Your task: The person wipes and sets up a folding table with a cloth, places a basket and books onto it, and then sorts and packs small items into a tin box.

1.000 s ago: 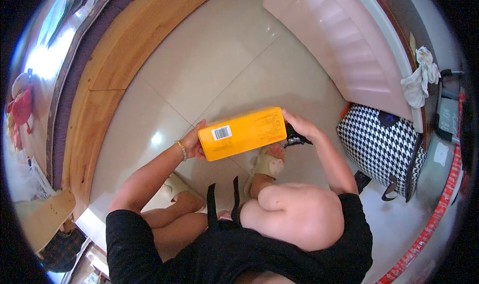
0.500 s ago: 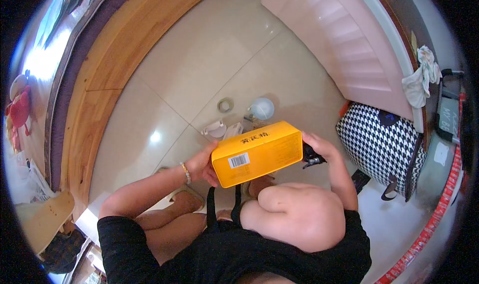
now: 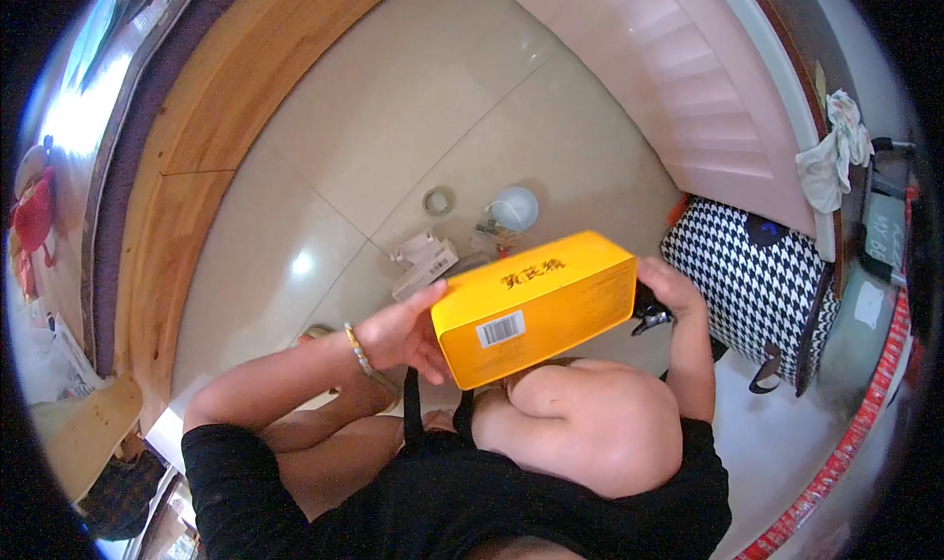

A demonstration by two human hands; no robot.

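A smooth, bright yellow box (image 3: pixel 536 314), shaped like a long brick, is held up above the floor (image 3: pixel 324 157), in front of the bent knees. Its left end is gripped by the left hand (image 3: pixel 408 336), with the thumb near the top edge and the other fingers lower down. Its right end is gripped by the right hand (image 3: pixel 673 287), though most of those fingers are hidden by the box. The step in hand seems to be just this: the box being held between two hands. For any next move, a firm hold at both ends would be needed, as the box is long and could be tipped if one end were let go. Room would have to be left for the small white box (image 3: pixel 426 267), the pale green ring (image 3: pixel 439 201) and the round, pale blue thing (image 3: pixel 514 208), which are seen on the floor just past it. Something small, black and shiny (image 3: pixel 649 310) is seen just by the right hand; what it is cannot be told. On the yellow box, big dark letters are shown on the top face, and a white label with black bars (image 3: pixel 501 329) is seen on the near side, beside small, faint print. The box is tilted, with its right end farther from the body. No dents can be seen.
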